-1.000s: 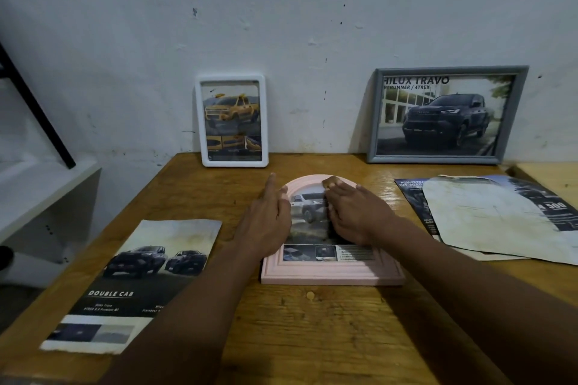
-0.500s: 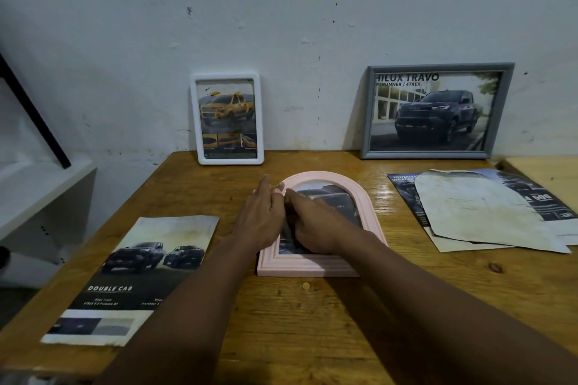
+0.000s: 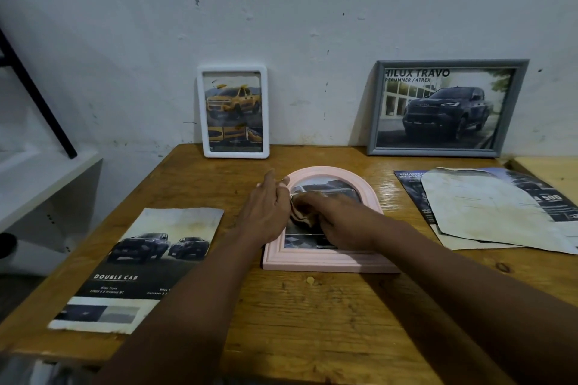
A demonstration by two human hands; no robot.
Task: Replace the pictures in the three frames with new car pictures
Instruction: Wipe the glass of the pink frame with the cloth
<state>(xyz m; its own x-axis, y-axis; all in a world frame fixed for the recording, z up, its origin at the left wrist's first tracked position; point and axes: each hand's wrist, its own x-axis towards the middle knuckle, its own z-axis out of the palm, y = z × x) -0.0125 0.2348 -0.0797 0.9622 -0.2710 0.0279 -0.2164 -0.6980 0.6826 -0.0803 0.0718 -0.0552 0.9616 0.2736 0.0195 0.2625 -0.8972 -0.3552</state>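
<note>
Together, left hand (image 3: 266,212) and right hand (image 3: 339,223) press flat on pink frame (image 3: 328,263).

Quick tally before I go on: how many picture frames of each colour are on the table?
White frame: 1
Grey frame: 1
Pink frame: 1
Total: 3
</note>
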